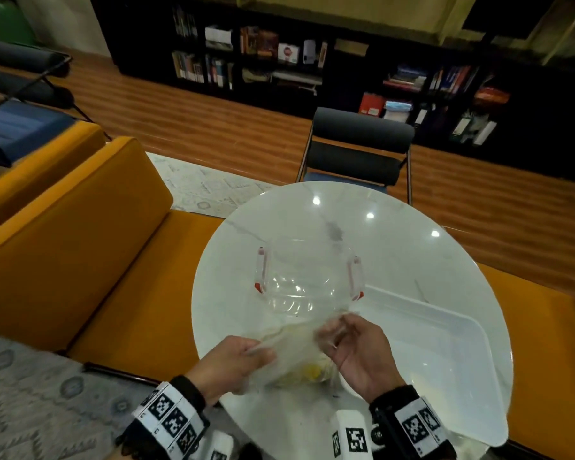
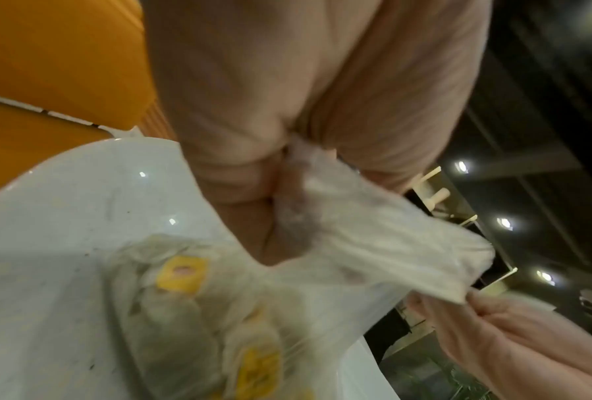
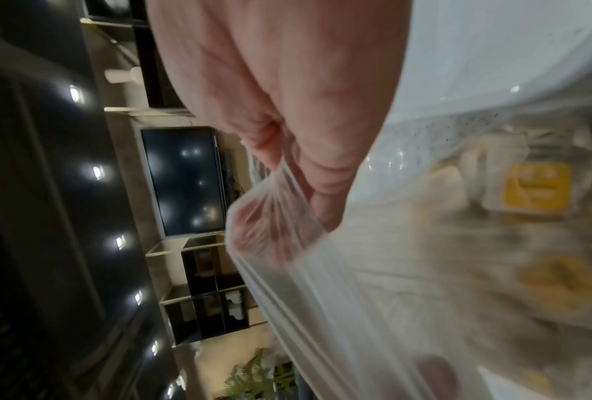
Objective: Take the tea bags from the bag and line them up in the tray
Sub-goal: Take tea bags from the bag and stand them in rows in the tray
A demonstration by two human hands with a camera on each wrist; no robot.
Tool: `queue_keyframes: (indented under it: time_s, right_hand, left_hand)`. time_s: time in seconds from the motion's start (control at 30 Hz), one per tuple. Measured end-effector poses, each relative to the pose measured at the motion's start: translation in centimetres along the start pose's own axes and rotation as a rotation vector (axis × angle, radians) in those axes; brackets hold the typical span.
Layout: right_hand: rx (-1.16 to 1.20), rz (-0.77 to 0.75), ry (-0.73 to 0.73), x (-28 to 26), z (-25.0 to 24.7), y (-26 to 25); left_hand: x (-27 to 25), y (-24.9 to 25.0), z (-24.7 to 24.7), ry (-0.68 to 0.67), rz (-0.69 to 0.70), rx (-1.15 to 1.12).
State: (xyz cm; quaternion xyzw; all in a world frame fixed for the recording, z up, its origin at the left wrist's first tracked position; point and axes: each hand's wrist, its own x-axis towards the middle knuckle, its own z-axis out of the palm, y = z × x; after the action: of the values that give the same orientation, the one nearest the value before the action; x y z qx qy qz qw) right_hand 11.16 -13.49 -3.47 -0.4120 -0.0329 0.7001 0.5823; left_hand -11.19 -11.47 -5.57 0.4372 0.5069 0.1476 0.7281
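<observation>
A thin clear plastic bag (image 1: 292,353) lies at the near edge of the round white table (image 1: 412,247), stretched between both hands. My left hand (image 1: 243,356) grips its left edge (image 2: 308,173). My right hand (image 1: 349,343) pinches the other edge (image 3: 277,189). Inside the bag lie several pale tea bags with yellow tags (image 2: 181,273) (image 3: 537,186) (image 1: 312,371). The white rectangular tray (image 1: 445,353) stands to the right of my right hand, and no tea bag shows in its visible part.
A clear plastic container (image 1: 309,277) with red-tipped side clips stands just beyond the bag. An orange sofa (image 1: 80,260) runs along the table's left. A dark chair (image 1: 359,151) stands at the far side, with bookshelves (image 1: 279,61) behind it.
</observation>
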Motion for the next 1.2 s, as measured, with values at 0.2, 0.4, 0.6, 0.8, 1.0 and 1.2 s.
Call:
queue_keyframes:
  time_s: [0.2, 0.4, 0.6, 0.8, 1.0, 1.2]
  right_hand:
    - [-0.130, 0.034, -0.012, -0.2, -1.3, -1.0]
    - [-1.400, -0.086, -0.064, 0.4, -2.4, 0.0]
    - [-0.407, 0.054, -0.005, 2.3, -3.6, 1.2]
    - [0.141, 0.003, 0.107, 3.4, -2.4, 2.4]
    - [0.189, 0.136, 0.102, 3.3, -2.6, 2.7]
    - [-0.385, -0.030, 0.003, 1.5, -2.1, 0.9]
  left_hand:
    - [1.5, 0.1, -1.8, 0.042, -0.103, -0.802]
    - [3.0, 0.1, -1.6, 0.065, -0.120, -1.054]
    - [1.1, 0.0, -1.7, -0.043, -0.126, -0.335]
    - [2.1, -2.2, -1.9, 0.147, -0.129, -0.210]
    - [4.3, -3.5, -2.8, 0.182, -0.065, -0.953]
    - [6.3, -3.9, -3.2, 0.225, -0.148, -1.285]
